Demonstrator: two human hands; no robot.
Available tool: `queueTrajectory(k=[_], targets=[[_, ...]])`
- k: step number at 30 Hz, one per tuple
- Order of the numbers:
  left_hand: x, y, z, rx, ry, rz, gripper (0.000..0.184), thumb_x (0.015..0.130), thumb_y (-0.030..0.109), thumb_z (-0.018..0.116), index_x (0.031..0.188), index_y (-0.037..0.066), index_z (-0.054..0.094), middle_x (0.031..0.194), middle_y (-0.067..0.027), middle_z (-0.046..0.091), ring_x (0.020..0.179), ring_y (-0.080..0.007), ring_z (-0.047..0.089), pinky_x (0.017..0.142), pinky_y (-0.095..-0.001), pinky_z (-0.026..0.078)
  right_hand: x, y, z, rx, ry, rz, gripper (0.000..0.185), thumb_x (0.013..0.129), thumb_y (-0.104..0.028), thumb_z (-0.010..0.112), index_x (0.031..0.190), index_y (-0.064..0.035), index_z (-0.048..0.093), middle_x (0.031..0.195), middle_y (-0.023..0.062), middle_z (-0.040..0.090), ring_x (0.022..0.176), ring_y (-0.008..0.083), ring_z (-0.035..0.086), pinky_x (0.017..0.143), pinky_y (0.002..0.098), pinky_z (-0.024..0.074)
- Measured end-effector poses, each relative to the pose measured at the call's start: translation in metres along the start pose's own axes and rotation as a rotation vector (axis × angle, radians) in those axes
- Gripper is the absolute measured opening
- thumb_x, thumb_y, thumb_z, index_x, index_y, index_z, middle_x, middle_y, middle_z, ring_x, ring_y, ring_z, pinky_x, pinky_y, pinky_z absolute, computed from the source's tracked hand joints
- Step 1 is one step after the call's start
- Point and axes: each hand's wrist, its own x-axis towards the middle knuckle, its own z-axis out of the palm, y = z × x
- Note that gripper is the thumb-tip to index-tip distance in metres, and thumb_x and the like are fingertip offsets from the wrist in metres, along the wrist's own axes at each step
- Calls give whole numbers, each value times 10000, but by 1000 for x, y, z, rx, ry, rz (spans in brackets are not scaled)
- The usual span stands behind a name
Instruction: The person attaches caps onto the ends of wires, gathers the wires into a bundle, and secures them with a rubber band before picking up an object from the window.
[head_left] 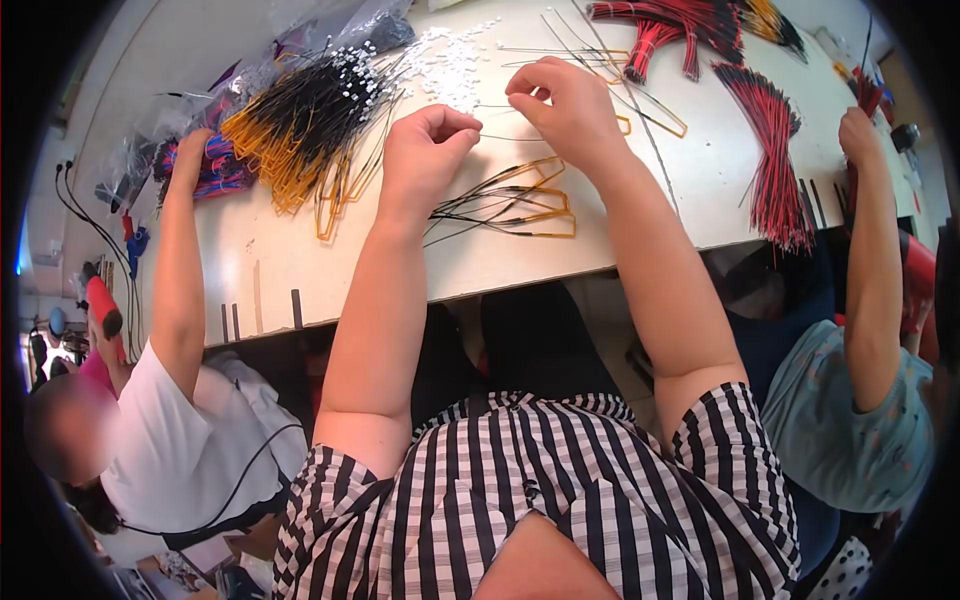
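My left hand (428,155) is closed in a pinch, with thumb and forefinger on the end of a thin black wire (508,138) that runs right, under my other hand. My right hand (570,108) is just beyond, its thumb and forefinger curled together; what they hold, if anything, is too small to make out. A second black wire end shows left of its fingertips, and a yellow loop peeks out past the wrist. Below both hands lie several black wires with yellow sleeved loops (545,208). Small white connectors (445,62) are scattered beyond my left hand.
A big bundle of black-and-yellow wires (290,135) lies at left, beside plastic bags. Red-and-black wire bundles (765,150) lie at right. More loose looped wires (650,110) rest past my right hand. A person in a white shirt (200,420) sits left, another in teal (850,410) right.
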Motion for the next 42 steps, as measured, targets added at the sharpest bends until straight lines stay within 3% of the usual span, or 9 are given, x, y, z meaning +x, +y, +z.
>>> queueTrajectory(k=[1, 3, 10, 13, 15, 19, 22, 29, 42], targets=[[0, -2, 0, 52, -6, -9, 108, 784, 34, 661, 879, -7, 691, 774, -56, 683, 696, -87, 605, 649, -221, 473, 4, 0, 0, -2, -1, -1, 80, 790, -135, 644, 834, -79, 681, 830, 54, 664, 762, 215, 621, 743, 351, 473], [-1, 1, 1, 100, -13, -13, 115, 782, 42, 655, 881, -5, 693, 767, -57, 683, 687, -88, 602, 639, -223, 468, 13, -1, -2, -324, -269, 87, 106, 774, -174, 643, 834, -97, 685, 882, 59, 677, 798, 229, 637, 761, 361, 481], [-1, -1, 5, 205, -27, -42, 117, 799, 41, 647, 902, 6, 690, 776, -43, 676, 689, -85, 592, 658, -231, 473, 35, 6, 24, -448, -383, -20, 120, 745, -156, 623, 826, -89, 680, 843, 64, 681, 809, 245, 639, 745, 365, 483], [2, -7, 4, 163, 18, -7, 116, 802, 49, 639, 894, 1, 690, 764, -53, 677, 687, -109, 607, 659, -259, 486, 35, 6, 20, -210, -370, 67, 103, 760, -136, 635, 815, -54, 665, 763, 67, 661, 752, 212, 625, 707, 334, 479], [4, -8, 2, 118, 44, 7, 115, 804, 48, 642, 899, 2, 688, 766, -47, 674, 691, -107, 607, 652, -261, 484, 30, 5, 11, 216, -369, 161, 101, 781, -111, 650, 814, -15, 649, 728, 51, 639, 713, 156, 585, 682, 299, 467], [0, 5, 2, -160, 58, -32, 106, 807, 62, 661, 900, 20, 690, 811, -32, 677, 727, -86, 601, 620, -244, 444, 18, -7, -5, 374, -284, 166, 97, 807, -81, 652, 852, 5, 656, 772, 23, 642, 731, 111, 547, 691, 268, 450], [2, 4, -2, -278, 5, -108, 160, 815, 72, 666, 969, 31, 674, 845, -14, 669, 724, -41, 533, 632, -180, 395, 9, -9, -6, 357, -229, 170, 84, 802, -71, 658, 841, 3, 653, 774, 13, 636, 746, 102, 533, 702, 255, 439], [2, 1, -3, -414, 3, -131, 137, 798, 69, 670, 931, 40, 685, 836, -37, 682, 713, -50, 543, 634, -195, 394, -6, -9, -1, 463, -148, 150, 79, 783, -66, 656, 810, 6, 637, 738, 22, 624, 727, 103, 524, 689, 255, 436], [2, 3, -2, -465, -14, -136, 125, 803, 49, 671, 926, 32, 678, 828, -38, 675, 696, -43, 531, 628, -179, 411, -9, -15, 4, 301, -119, 20, 59, 766, -42, 639, 793, 11, 633, 676, 43, 612, 648, 121, 538, 629, 263, 460]])
